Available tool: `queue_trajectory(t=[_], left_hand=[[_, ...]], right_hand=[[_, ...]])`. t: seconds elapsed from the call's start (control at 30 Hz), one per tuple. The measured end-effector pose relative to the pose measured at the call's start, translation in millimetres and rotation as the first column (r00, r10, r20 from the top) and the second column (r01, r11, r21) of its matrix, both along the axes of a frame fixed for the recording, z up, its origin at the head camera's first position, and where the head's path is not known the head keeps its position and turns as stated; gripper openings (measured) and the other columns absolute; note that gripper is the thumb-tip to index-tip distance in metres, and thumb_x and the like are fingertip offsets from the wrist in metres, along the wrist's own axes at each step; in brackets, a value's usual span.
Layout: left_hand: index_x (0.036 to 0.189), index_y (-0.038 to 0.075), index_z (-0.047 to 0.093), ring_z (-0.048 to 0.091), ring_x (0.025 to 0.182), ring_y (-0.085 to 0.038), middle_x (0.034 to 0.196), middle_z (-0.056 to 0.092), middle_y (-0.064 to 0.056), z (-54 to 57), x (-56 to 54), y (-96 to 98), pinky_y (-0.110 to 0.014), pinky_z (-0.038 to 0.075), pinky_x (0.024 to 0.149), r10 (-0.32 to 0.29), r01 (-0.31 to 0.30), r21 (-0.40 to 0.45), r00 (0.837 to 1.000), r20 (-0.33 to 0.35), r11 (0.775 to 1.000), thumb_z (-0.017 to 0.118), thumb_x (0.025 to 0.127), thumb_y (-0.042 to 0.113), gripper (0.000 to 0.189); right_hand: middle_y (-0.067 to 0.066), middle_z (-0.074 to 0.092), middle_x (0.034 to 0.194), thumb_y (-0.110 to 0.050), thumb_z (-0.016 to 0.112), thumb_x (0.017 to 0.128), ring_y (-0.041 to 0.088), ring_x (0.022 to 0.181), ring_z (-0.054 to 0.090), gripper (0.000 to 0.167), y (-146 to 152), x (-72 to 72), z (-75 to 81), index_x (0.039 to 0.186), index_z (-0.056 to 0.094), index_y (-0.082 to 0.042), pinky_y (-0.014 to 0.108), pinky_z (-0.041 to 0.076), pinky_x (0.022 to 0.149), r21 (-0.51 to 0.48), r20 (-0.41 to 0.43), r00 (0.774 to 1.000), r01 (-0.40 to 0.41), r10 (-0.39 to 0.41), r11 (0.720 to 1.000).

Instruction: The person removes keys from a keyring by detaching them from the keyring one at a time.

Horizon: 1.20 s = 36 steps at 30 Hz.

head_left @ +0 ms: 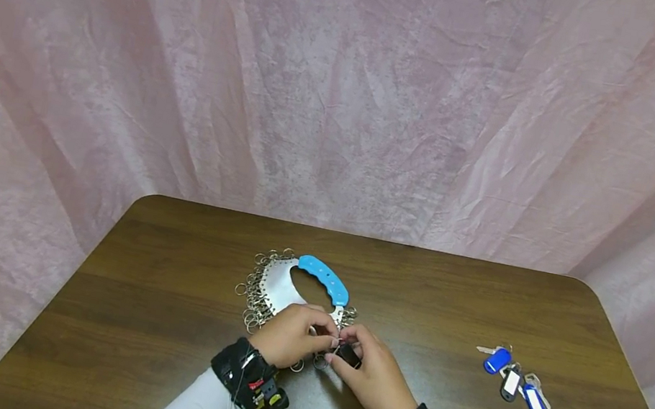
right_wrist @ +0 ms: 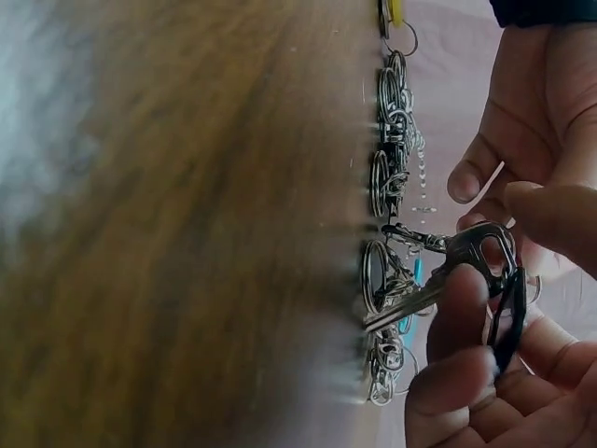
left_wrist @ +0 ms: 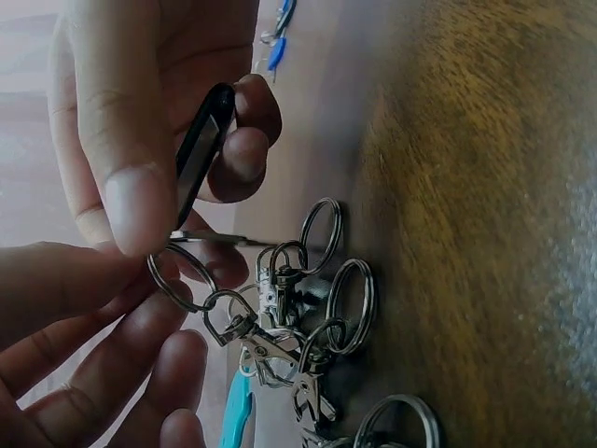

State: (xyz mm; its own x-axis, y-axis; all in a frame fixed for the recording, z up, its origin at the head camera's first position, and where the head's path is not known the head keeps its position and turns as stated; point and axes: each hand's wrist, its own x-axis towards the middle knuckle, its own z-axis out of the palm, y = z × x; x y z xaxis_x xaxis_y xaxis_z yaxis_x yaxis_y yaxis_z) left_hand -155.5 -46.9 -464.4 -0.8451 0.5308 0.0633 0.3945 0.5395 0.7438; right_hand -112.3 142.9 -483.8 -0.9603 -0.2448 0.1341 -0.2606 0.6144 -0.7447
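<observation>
A silver metal key-ring plate [head_left: 279, 285] with a blue handle [head_left: 324, 279] lies on the table, swivel clasps and split rings hanging along its edge. At its near right end, the left hand [head_left: 290, 333] pinches a split ring [left_wrist: 171, 294] joined to a swivel clasp [left_wrist: 244, 336]. Close against it, the right hand [head_left: 374, 377] holds a black key tag [left_wrist: 203, 149] between thumb and fingers. A silver key [right_wrist: 420, 297] hangs from that tag and points toward the tabletop. Whether the key is threaded on the split ring is hidden by the fingertips.
Toward the right of the wooden table [head_left: 157, 350] lie keys with a blue tag [head_left: 497, 360], a black tag [head_left: 510, 384] and another blue tag [head_left: 537, 407]. A pink curtain [head_left: 347, 91] hangs behind the table's far edge.
</observation>
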Motion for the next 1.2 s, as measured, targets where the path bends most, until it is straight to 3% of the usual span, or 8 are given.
queue_trajectory(t=[0.17, 0.57, 0.73, 0.97, 1.2], left_hand=[[0.088, 0.019, 0.075, 0.059, 0.082, -0.001, 0.091, 0.07, 0.007, -2.1, -0.8, 0.6, -0.024, 0.051, 0.078, 0.0, 0.0, 0.005, 1.0, -0.021, 1.0, 0.072, 0.092, 0.017, 0.005], [0.088, 0.02, 0.074, 0.058, 0.082, 0.0, 0.089, 0.068, 0.008, -2.7, -1.6, 1.1, -0.02, 0.049, 0.077, -0.01, 0.009, -0.014, 1.0, -0.013, 1.0, 0.071, 0.093, 0.018, 0.006], [0.088, 0.018, 0.073, 0.059, 0.082, -0.001, 0.087, 0.068, 0.007, -3.6, -0.9, 0.9, -0.02, 0.049, 0.076, -0.009, 0.008, -0.016, 1.0, -0.026, 1.0, 0.07, 0.093, 0.016, 0.006], [0.088, 0.017, 0.073, 0.059, 0.082, -0.001, 0.087, 0.068, 0.006, -4.9, -1.8, 0.5, -0.02, 0.05, 0.076, -0.017, 0.017, -0.003, 1.0, -0.018, 1.0, 0.071, 0.093, 0.016, 0.006], [0.088, 0.016, 0.073, 0.06, 0.081, -0.002, 0.087, 0.068, 0.006, -4.5, -2.1, 0.5, -0.02, 0.05, 0.075, -0.016, 0.016, 0.004, 1.0, 0.019, 1.0, 0.071, 0.09, 0.011, 0.006]], right_hand=[[-0.01, 0.067, 0.101, -0.02, 0.077, 0.089, 0.005, 0.093, 0.061, 0.022, -0.3, -0.7, -1.4, 0.105, 0.063, -0.025, 0.029, 0.05, 0.084, 0.015, -0.008, 1.0, 0.017, -0.017, 1.0], [-0.013, 0.063, 0.085, -0.022, 0.074, 0.09, 0.005, 0.079, 0.056, 0.014, 0.5, -0.5, -0.4, 0.096, 0.062, -0.025, 0.026, 0.045, 0.076, 0.01, 0.078, 0.993, 0.085, -0.086, 0.996], [-0.015, 0.063, 0.083, -0.021, 0.07, 0.093, 0.003, 0.079, 0.056, 0.01, 1.1, 0.0, -1.1, 0.096, 0.062, -0.027, 0.026, 0.045, 0.076, -0.011, 0.084, 0.994, 0.078, -0.076, 0.997], [-0.01, 0.07, 0.096, -0.02, 0.068, 0.096, 0.009, 0.094, 0.063, 0.01, 3.8, -0.6, -1.6, 0.099, 0.062, -0.027, 0.031, 0.047, 0.086, -0.098, 0.168, 0.985, 0.051, -0.034, 0.994], [-0.005, 0.07, 0.09, -0.017, 0.065, 0.097, 0.01, 0.089, 0.062, 0.006, 6.2, -1.3, 0.2, 0.1, 0.062, -0.021, 0.026, 0.045, 0.083, -0.179, 0.226, 0.974, 0.036, 0.005, 0.983]])
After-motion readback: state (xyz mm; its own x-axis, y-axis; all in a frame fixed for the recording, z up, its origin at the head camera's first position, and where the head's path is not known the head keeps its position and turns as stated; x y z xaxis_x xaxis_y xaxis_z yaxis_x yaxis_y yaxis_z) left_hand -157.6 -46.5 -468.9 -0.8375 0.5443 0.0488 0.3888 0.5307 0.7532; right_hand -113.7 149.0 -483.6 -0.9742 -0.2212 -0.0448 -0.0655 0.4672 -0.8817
